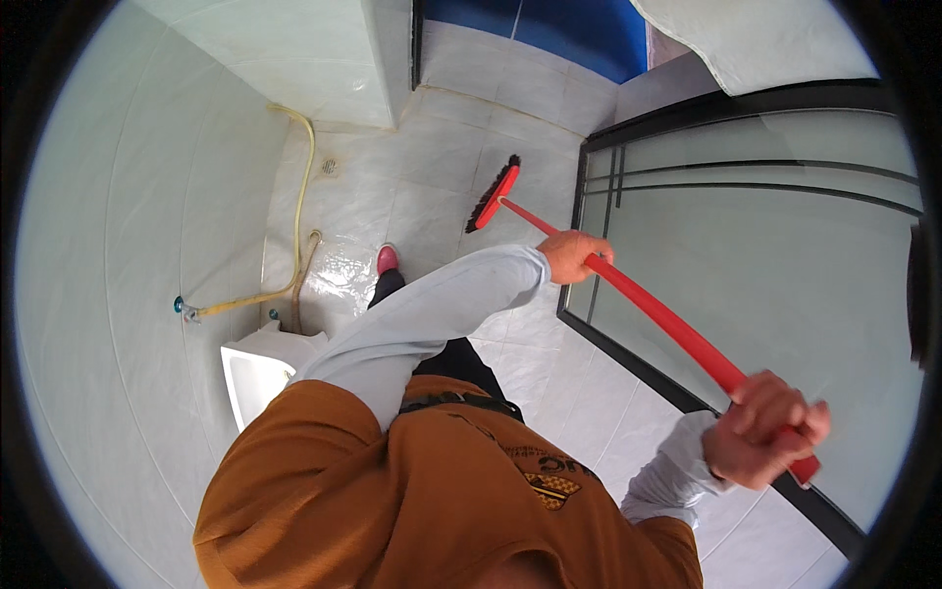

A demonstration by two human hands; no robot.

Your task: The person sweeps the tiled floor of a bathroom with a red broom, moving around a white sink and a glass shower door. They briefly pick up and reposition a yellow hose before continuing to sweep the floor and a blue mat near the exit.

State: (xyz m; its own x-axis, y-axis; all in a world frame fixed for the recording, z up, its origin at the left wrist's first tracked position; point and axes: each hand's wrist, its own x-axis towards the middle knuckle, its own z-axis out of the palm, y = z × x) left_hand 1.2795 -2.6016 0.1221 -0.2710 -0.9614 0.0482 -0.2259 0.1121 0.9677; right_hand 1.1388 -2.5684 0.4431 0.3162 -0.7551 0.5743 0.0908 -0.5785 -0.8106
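A long red broom handle point(669, 322) runs slantwise across the right half of the view, from near my body down to the floor. Its broom head point(498, 192), a red block with dark bristles, lies on the tiles ahead. My left hand point(572, 257) reaches across my front and wraps around the lower part of the handle. Near the handle's upper end, my right hand point(763, 432) is closed on it, its fingers slightly blurred. The handle's tip sticks out just beyond that hand.
A dark-framed frosted glass door point(746, 245) stands close on the right. Leftward are a yellow hose point(302, 196) on a wall tap point(184, 309), a white basin point(260, 368) and wet floor tiles point(343, 275). A floor drain point(330, 167) lies near the hose. White cloth point(775, 39) hangs upper right.
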